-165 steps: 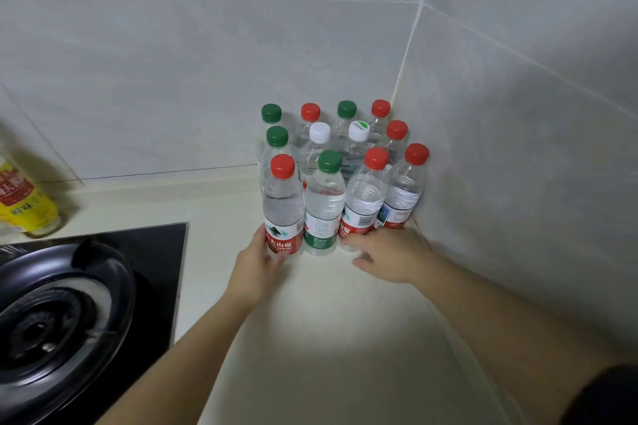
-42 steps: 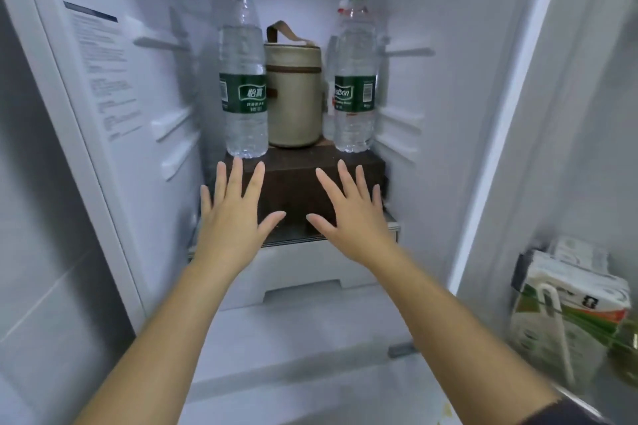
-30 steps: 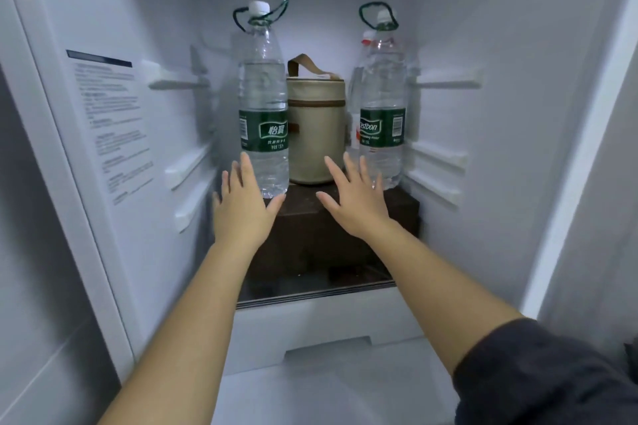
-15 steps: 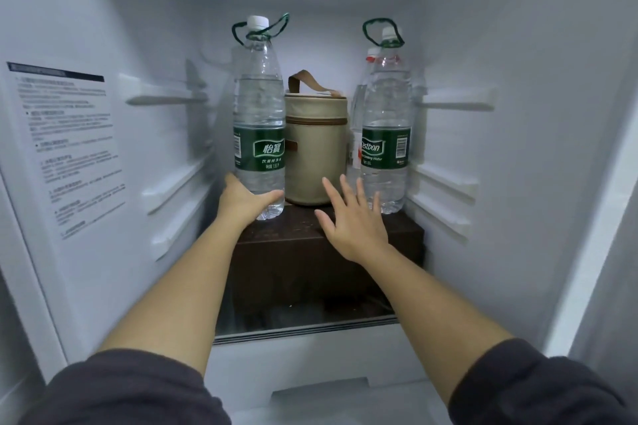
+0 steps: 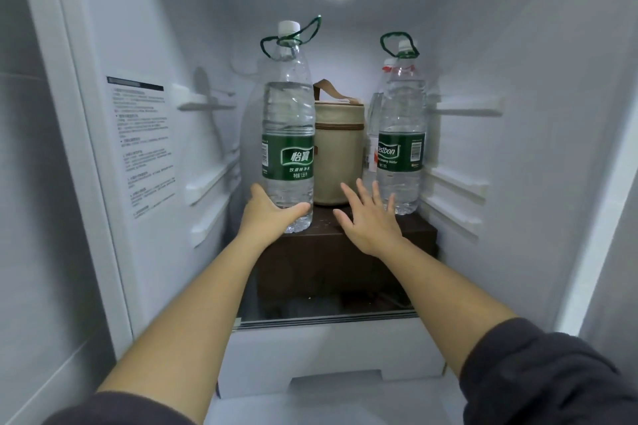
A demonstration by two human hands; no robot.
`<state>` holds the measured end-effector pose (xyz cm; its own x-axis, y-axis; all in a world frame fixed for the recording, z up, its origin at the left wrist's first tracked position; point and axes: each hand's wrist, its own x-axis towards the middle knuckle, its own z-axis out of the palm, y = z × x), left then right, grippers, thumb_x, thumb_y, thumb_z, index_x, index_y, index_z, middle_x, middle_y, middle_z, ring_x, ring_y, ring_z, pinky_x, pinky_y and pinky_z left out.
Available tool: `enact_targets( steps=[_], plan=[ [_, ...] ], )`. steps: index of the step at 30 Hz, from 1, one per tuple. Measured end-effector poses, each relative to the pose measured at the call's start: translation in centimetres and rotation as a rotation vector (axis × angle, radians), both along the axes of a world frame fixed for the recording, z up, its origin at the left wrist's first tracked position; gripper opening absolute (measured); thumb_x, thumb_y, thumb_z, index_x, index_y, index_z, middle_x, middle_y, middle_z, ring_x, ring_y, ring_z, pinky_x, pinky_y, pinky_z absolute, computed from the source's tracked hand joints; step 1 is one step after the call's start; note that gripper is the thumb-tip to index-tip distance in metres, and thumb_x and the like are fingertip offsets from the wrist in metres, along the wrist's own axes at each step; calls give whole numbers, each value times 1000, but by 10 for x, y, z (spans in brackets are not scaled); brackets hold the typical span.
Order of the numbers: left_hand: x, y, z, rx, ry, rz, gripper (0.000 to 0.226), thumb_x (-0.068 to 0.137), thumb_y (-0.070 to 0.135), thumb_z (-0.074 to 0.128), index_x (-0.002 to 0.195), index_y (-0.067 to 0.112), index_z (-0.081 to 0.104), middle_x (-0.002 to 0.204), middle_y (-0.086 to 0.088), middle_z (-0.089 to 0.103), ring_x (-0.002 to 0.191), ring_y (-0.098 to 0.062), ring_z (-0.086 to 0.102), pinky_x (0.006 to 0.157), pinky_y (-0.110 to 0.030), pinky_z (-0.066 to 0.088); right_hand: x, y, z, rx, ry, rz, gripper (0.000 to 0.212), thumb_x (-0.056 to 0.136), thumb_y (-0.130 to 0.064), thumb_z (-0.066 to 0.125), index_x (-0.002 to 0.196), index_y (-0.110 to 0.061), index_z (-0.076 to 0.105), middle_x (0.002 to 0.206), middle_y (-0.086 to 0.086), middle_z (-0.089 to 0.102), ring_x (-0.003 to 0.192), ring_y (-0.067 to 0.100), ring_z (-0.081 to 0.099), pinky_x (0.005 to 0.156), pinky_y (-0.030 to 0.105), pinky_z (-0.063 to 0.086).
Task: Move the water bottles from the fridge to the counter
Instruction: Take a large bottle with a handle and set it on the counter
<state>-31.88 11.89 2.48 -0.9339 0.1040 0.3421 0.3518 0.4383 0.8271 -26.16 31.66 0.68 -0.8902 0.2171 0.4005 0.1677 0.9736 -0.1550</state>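
In the fridge (image 5: 518, 45), the left hand (image 5: 272, 214) gripped the left water bottle (image 5: 288, 134) near its base, while the right hand (image 5: 371, 217), fingers spread and holding nothing, was close to the right water bottle (image 5: 400, 148).

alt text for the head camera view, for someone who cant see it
A left hand grips the base of a tall clear plastic water bottle with a green label inside a white fridge; the open right hand reaches toward a second green-labelled bottle. Both stand on a dark brown box, a beige cylindrical bag between them.
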Motion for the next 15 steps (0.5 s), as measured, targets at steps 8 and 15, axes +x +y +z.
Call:
enact_targets(
  steps=[8,15],
  plan=[
    [7,-3,3,-38,-46,-13,93,42,71,69,114,25,33,127,-4,56,113,-27,58,95,-47,50,2,-31,84,-643,337,340,66,103,-44,44,158,-24,15,163,4,24,150,21,23,120,45,24],
    [5,-3,2,-15,-28,-28,84,57,58,82,117,21,36,124,-3,56,108,-23,58,88,-41,52,-12,-69,168,-774,228,388,85,93,-55,57,156,-15,15,154,11,38,135,30,44,96,40,42]
  ],
)
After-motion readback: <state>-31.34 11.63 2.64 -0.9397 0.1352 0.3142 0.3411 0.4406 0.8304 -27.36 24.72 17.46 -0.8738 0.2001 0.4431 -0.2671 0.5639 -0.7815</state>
